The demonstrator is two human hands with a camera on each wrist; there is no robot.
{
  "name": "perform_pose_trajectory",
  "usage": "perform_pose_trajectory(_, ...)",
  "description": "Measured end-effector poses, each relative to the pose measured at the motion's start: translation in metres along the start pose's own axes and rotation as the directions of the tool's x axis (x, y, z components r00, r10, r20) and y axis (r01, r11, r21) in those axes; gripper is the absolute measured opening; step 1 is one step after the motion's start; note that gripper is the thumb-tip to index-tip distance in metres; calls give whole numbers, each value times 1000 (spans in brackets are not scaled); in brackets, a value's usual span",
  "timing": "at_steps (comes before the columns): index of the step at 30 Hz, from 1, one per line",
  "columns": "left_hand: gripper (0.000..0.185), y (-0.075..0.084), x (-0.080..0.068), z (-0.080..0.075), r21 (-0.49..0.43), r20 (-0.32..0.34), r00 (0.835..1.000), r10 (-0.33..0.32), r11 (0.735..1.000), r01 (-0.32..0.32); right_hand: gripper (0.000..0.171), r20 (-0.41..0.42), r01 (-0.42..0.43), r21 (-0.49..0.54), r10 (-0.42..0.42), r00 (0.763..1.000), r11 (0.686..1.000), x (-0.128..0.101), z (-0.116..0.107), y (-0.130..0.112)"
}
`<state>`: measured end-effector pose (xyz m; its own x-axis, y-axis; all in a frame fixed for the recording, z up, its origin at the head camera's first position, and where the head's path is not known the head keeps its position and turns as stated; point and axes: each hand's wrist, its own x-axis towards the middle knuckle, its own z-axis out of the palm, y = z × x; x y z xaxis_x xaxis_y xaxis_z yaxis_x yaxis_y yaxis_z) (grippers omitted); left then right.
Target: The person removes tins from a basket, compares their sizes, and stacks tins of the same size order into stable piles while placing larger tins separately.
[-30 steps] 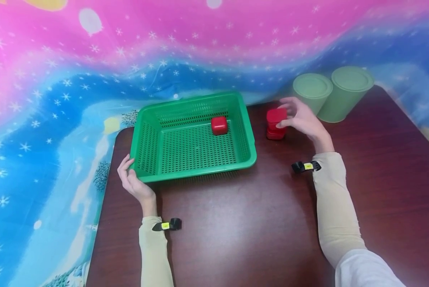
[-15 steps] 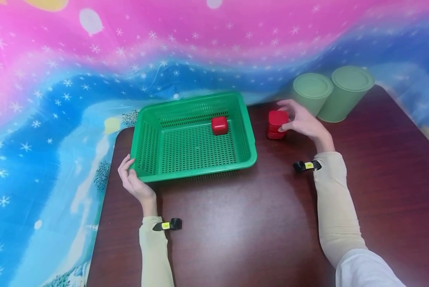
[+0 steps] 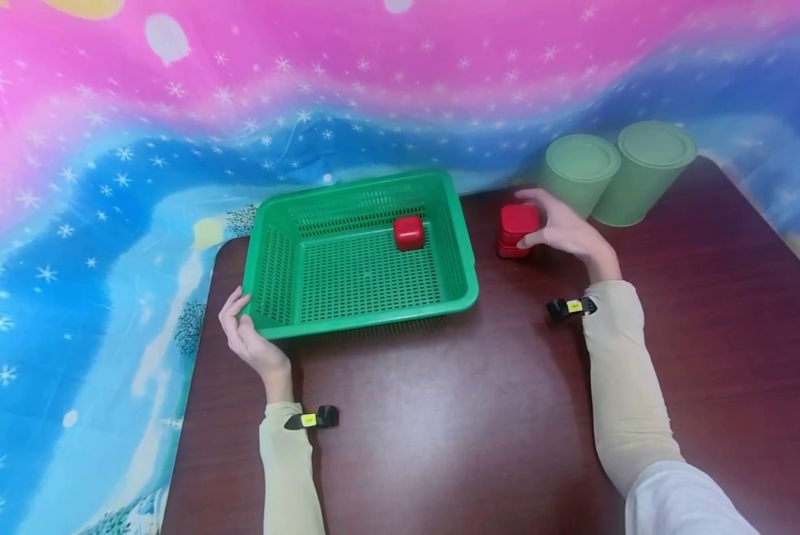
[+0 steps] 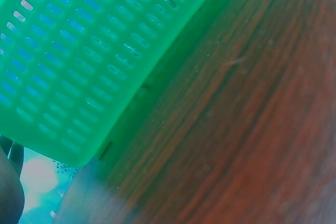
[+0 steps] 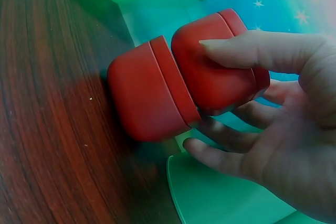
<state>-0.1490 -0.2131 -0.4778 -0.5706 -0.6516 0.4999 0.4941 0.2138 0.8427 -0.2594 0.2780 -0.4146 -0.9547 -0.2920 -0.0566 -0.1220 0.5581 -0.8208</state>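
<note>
My right hand [image 3: 563, 230] pinches the upper red cup [image 5: 220, 59] of two stacked near the bench's far edge; I judge it light, rigid, slick plastic, best held across opposite walls, while my left hand [image 3: 249, 343] grips the green basket [image 3: 266, 319].

No text, brand, number or sign can be read in any view. The only label-like marks are small yellow tags on the black wrist straps, one behind the left hand's fingers [image 3: 308, 420] and one behind the right hand's fingers [image 3: 575, 306]; whatever is printed on them is too small and blurred to make out.
</note>
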Motion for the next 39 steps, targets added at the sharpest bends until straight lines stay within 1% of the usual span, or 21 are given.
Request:
perform_pose_trajectory(9, 37, -1, 1, -1, 4, -3, 1000, 2, 1000, -2, 90, 5, 8, -5, -7, 1000, 1000, 0, -1, -1)
perform_pose_trajectory(15, 37, -3, 1, 1, 3, -24, 1000, -6, 1000, 6, 97, 19, -2, -20, 2, 1000, 1000, -6, -7, -12)
perform_pose_trajectory(20, 38, -4, 0, 1, 19, -25, 1000, -3, 1000, 3, 99, -8, 20, -14, -20, 1000, 1000, -16, -13, -36)
perform_pose_trajectory(24, 37, -4, 1, -1, 18, -8, 1000, 9, 1000, -8, 96, -55, 65, -7, -65, 996, 998, -17, -14, -65)
perform_pose_trajectory(27, 36, -1, 2, -1, 13, -2, 1000, 7, 1000, -7, 92, -69, 110, -11, -110, 992, 994, -14, -11, -86)
perform_pose_trajectory(29, 36, -1, 2, -1, 12, 2, 1000, 6, 1000, -6, 89, -58, 132, -22, -133, 989, 991, -10, -8, -98)
perform_pose_trajectory(32, 36, -2, 2, -1, 18, 0, 1000, 3, 1000, -3, 86, -18, 166, -52, -167, 986, 985, -2, 0, -113)
perform_pose_trajectory(36, 37, -3, 1, 0, 33, -15, 1000, 1, 999, 0, 83, 51, 200, -88, -197, 979, 976, 13, 14, -127)
perform_pose_trajectory(39, 38, -2, 1, 2, 40, -27, 1000, 1, 999, 0, 82, 113, 229, -121, -216, 970, 966, 24, 25, -137)
